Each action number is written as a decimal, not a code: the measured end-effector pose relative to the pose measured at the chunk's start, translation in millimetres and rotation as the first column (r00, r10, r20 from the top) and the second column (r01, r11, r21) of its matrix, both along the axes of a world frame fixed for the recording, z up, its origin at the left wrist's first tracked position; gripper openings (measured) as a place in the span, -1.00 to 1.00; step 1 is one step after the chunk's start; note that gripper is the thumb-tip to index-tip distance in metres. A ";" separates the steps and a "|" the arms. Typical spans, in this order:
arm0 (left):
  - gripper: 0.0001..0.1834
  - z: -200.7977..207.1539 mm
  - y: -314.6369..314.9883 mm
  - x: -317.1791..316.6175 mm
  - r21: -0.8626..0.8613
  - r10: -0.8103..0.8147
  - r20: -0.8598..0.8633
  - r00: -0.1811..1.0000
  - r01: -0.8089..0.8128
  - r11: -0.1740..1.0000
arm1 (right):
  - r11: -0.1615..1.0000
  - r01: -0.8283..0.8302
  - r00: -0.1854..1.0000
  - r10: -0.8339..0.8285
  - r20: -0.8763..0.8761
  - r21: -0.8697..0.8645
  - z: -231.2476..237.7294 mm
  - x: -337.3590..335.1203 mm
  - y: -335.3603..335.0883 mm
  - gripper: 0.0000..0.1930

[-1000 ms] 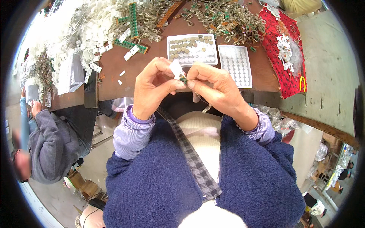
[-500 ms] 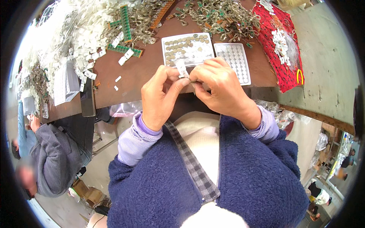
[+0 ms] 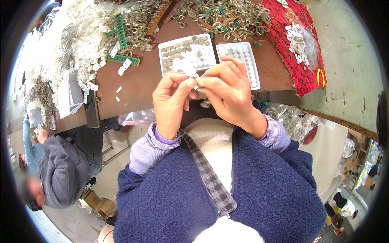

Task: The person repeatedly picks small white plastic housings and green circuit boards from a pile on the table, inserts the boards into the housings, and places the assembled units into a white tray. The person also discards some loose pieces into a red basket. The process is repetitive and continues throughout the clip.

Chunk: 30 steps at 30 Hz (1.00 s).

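Observation:
A small white plastic piece (image 3: 195, 77) is pinched between thumb and fingers of my left hand (image 3: 169, 99), above the table's near edge. On the same piece, my right hand (image 3: 231, 95) closes thumb and forefinger from the right. The fingertips cover much of it, so its details are hidden. A shiny bit (image 3: 205, 104) shows just below my hands; its kind is unclear. Behind the fingers lies a white tray (image 3: 161, 43) with rows of round silvery discs like button cells. To its right, partly behind my right hand, a second white tray (image 3: 254, 77) holds pale round discs.
Piled at the far left are many white plastic pieces (image 3: 77, 38). Green circuit strips (image 3: 120, 34) and a heap of looped metallic parts (image 3: 223, 18) lie at the back. Red cloth (image 3: 302, 83) with a yellow-handled tool (image 3: 320, 78) is at right. Another person (image 3: 67, 170) sits at left.
My view has shifted slightly, so the trays appear farther left. My right fingers have changed their grip on the white piece, and its upright part now leans lower between my hands.

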State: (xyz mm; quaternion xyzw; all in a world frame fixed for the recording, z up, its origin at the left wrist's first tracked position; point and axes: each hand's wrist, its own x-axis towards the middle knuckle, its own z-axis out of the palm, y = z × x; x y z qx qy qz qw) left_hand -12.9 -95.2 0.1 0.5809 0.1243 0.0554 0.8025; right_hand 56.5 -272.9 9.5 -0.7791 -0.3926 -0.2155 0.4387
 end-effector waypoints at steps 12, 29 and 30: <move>-0.71 -1.9 31.4 2.6 -0.204 0.100 -0.049 0.994 -0.108 0.973 | 0.988 0.092 0.983 -0.109 -0.147 -0.120 -8.1 55.0 23.8 -0.85; -0.62 -3.5 32.8 -5.5 -0.232 0.031 -0.047 0.998 -0.041 0.972 | 0.999 -0.047 0.998 0.046 -0.043 -0.020 8.6 31.1 44.0 -0.83; -0.62 -3.9 27.6 -7.3 -0.207 0.023 -0.025 0.999 -0.028 0.978 | 0.998 -0.069 0.993 0.069 -0.092 -0.002 10.5 22.4 41.6 -0.83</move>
